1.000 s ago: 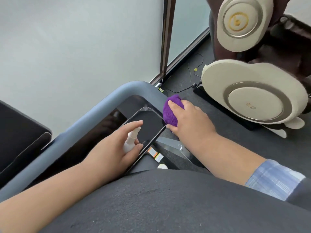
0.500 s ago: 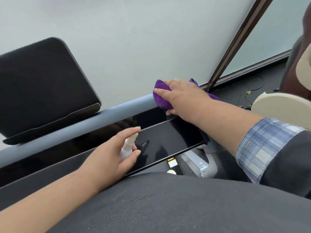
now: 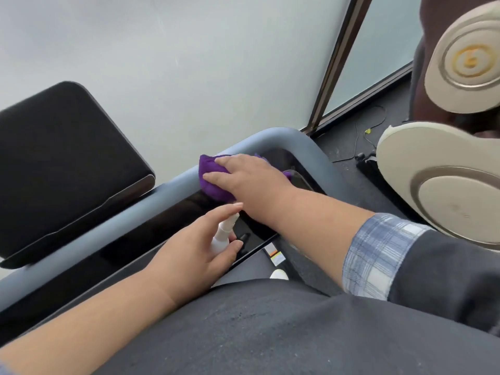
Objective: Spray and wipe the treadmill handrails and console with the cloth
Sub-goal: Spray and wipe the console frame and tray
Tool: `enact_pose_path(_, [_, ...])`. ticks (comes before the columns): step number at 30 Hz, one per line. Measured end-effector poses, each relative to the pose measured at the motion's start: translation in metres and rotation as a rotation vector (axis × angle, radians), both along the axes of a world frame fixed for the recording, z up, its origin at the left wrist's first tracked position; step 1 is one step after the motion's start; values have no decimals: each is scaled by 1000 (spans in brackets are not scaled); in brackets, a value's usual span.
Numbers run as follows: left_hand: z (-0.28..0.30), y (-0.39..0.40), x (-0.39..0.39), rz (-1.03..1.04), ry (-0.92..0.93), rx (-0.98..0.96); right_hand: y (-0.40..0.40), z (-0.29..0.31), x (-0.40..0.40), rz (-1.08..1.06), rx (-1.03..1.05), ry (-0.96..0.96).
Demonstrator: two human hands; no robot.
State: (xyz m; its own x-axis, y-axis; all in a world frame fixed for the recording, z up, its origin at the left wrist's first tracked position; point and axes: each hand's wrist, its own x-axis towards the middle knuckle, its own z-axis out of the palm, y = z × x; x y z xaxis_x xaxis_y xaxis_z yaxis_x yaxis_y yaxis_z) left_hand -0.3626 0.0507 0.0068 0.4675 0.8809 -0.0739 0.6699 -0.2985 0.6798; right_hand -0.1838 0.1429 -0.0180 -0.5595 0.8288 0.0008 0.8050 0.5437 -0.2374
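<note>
A left hand [image 3: 200, 247] grips a spray bottle [image 3: 223, 235] nearest the camera (nozzle aimed up-right) while beyond it the right hand [image 3: 249, 177] presses a purple cloth [image 3: 212, 182] on the handrail [image 3: 108, 221], which runs lower-left from the cloth.

No legible text appears. A small orange-and-white sticker [image 3: 273, 254] just right of the left hand [image 3: 194, 253] possibly carries printing, but it is too small to read.
</note>
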Motion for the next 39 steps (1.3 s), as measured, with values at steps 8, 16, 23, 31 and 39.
enact_pose_path(8, [3,-6,-6,-135,-48,42,-52,-19,63,-442,-138,-34])
enact_pose_path(16, [7,-23,-48,-148,-38,62,-95,-24,46,-705,-118,-47])
enact_pose_path(23, [16,-41,-95,-61,-53,58,-68,0,35,-796,-68,320])
enact_pose_path(31, [22,-58,-139,-2,1,92,-9,-15,-54,-510,-49,80])
enact_pose_path(39, [25,-50,-141,50,34,68,-73,-36,-112,-220,-59,109])
